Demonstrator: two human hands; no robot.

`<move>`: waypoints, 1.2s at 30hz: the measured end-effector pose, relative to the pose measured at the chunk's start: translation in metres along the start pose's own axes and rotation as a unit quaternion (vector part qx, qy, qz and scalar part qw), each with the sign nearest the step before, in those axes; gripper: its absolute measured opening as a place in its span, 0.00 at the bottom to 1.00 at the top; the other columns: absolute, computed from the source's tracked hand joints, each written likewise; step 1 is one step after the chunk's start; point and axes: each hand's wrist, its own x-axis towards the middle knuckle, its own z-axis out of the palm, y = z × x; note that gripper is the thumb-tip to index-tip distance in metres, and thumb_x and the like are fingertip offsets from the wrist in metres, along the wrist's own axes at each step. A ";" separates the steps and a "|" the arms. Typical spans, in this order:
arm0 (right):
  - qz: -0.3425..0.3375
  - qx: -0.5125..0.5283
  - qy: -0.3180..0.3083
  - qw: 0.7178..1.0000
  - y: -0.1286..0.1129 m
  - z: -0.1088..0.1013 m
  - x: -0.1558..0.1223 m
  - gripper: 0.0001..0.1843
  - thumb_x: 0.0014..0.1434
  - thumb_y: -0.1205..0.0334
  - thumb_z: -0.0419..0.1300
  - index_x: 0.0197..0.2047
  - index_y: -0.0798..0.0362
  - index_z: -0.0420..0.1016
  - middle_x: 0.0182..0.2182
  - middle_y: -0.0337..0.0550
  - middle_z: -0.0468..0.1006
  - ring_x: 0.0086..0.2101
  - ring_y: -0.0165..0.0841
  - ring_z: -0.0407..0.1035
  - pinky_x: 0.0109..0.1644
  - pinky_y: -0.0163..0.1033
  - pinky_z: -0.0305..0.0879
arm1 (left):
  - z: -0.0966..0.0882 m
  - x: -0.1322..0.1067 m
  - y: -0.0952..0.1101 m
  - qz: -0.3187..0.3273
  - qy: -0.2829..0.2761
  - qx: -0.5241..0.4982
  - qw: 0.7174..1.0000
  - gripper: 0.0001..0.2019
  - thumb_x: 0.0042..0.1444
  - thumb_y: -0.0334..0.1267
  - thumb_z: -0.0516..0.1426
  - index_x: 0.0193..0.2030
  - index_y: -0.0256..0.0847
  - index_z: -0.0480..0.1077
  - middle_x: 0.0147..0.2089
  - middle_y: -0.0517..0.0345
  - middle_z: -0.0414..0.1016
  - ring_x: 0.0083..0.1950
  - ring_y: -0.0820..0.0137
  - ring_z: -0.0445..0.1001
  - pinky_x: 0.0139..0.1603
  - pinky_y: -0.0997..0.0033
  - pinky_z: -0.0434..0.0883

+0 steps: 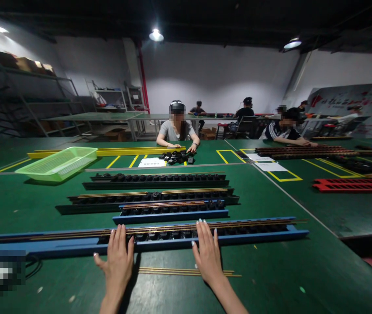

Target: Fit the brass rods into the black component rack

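Left hand (119, 258) and right hand (209, 258) palms-down, fingers extended, clamped on nothing, across nearest blue channel (173, 245); apparently steadying brass rods (173, 228) laid lengthwise over black blocks (173, 235) inside.

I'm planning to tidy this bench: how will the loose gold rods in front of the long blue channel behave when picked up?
The gold rods lie straight, so they are probably fairly stiff, though long and thin enough to flex a little. That thinness suggests little weight. Their sheen hints at a smooth surface that may slide on the green tabletop.
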 end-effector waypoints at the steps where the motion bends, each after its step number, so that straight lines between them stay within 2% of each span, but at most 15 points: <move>1: 0.001 0.003 0.000 1.000 0.000 0.000 0.000 0.35 0.66 0.60 0.43 0.71 0.51 0.31 0.66 0.45 0.55 0.65 0.38 0.47 0.67 0.54 0.45 | 0.001 -0.001 -0.001 0.005 0.002 0.003 1.000 0.25 0.66 0.42 0.37 0.70 0.45 0.44 0.68 0.48 0.58 0.68 0.60 0.55 0.65 0.34 0.35; 7: 0.004 0.008 0.000 1.000 0.000 -0.002 0.000 0.34 0.67 0.60 0.43 0.71 0.50 0.31 0.66 0.45 0.56 0.65 0.38 0.48 0.66 0.54 0.45 | 0.002 -0.003 0.002 0.014 0.028 0.018 0.999 0.25 0.66 0.41 0.38 0.70 0.47 0.42 0.68 0.50 0.58 0.68 0.62 0.55 0.66 0.42 0.42; 14: 0.008 0.006 -0.009 1.000 -0.001 -0.001 0.000 0.35 0.66 0.61 0.43 0.71 0.50 0.29 0.66 0.45 0.55 0.65 0.38 0.48 0.66 0.53 0.48 | 0.001 -0.003 0.007 -0.009 0.015 0.017 1.000 0.26 0.66 0.43 0.37 0.70 0.47 0.41 0.68 0.48 0.58 0.68 0.61 0.55 0.65 0.43 0.44; 17: 0.011 0.010 -0.012 1.000 -0.001 -0.001 0.000 0.35 0.66 0.61 0.43 0.71 0.50 0.30 0.67 0.45 0.54 0.65 0.38 0.47 0.66 0.53 0.47 | 0.002 -0.003 0.005 -0.004 0.020 0.020 1.000 0.26 0.66 0.44 0.37 0.69 0.45 0.46 0.67 0.48 0.59 0.68 0.62 0.56 0.65 0.45 0.44; 20: 0.012 0.013 -0.010 1.000 -0.001 -0.001 0.000 0.35 0.66 0.61 0.43 0.71 0.50 0.29 0.66 0.45 0.54 0.65 0.37 0.47 0.66 0.53 0.46 | -0.002 0.004 -0.003 0.005 0.017 0.021 1.000 0.25 0.66 0.43 0.37 0.66 0.45 0.56 0.65 0.49 0.63 0.66 0.63 0.58 0.65 0.48 0.46; 23: 0.011 0.015 -0.010 1.000 -0.001 0.000 0.000 0.35 0.66 0.61 0.43 0.71 0.50 0.29 0.66 0.45 0.55 0.65 0.37 0.47 0.66 0.53 0.47 | -0.009 0.020 -0.016 0.000 -0.028 0.010 1.000 0.24 0.65 0.44 0.37 0.59 0.47 0.66 0.59 0.52 0.71 0.62 0.63 0.64 0.62 0.49 0.51; 25: 0.012 0.013 -0.010 1.000 -0.001 0.000 0.000 0.35 0.66 0.61 0.43 0.71 0.50 0.29 0.66 0.45 0.55 0.65 0.37 0.47 0.66 0.53 0.47 | -0.013 0.032 -0.025 -0.020 -0.059 -0.014 0.998 0.25 0.65 0.45 0.36 0.58 0.45 0.67 0.54 0.51 0.75 0.58 0.62 0.68 0.59 0.50 0.56; 26: 0.012 0.012 -0.009 1.000 -0.001 0.000 -0.001 0.35 0.66 0.61 0.43 0.71 0.50 0.29 0.66 0.45 0.55 0.65 0.37 0.47 0.66 0.53 0.47 | -0.015 0.036 -0.028 -0.024 -0.054 -0.023 0.998 0.26 0.65 0.46 0.36 0.59 0.43 0.66 0.56 0.49 0.74 0.59 0.62 0.67 0.59 0.50 0.56; 29: 0.011 0.010 -0.006 1.000 0.000 0.000 -0.001 0.35 0.66 0.61 0.43 0.71 0.50 0.30 0.66 0.45 0.55 0.65 0.37 0.48 0.66 0.53 0.47 | -0.014 0.041 -0.032 -0.028 -0.001 -0.009 1.000 0.26 0.65 0.45 0.37 0.63 0.41 0.61 0.63 0.47 0.66 0.67 0.60 0.58 0.64 0.43 0.47; 32: 0.010 0.013 -0.006 1.000 -0.001 -0.001 0.000 0.35 0.66 0.61 0.43 0.71 0.50 0.30 0.66 0.46 0.55 0.65 0.38 0.49 0.66 0.53 0.48 | -0.008 0.033 -0.033 -0.032 -0.028 0.009 0.999 0.25 0.65 0.42 0.36 0.64 0.42 0.58 0.65 0.48 0.63 0.69 0.61 0.53 0.66 0.38 0.39; 36: 0.015 0.013 -0.011 1.000 -0.001 -0.001 0.000 0.34 0.66 0.61 0.42 0.71 0.50 0.31 0.66 0.45 0.55 0.65 0.38 0.48 0.66 0.53 0.48 | 0.000 0.024 -0.037 -0.022 -0.045 0.016 0.999 0.26 0.65 0.42 0.34 0.66 0.41 0.55 0.68 0.47 0.58 0.70 0.62 0.51 0.66 0.39 0.40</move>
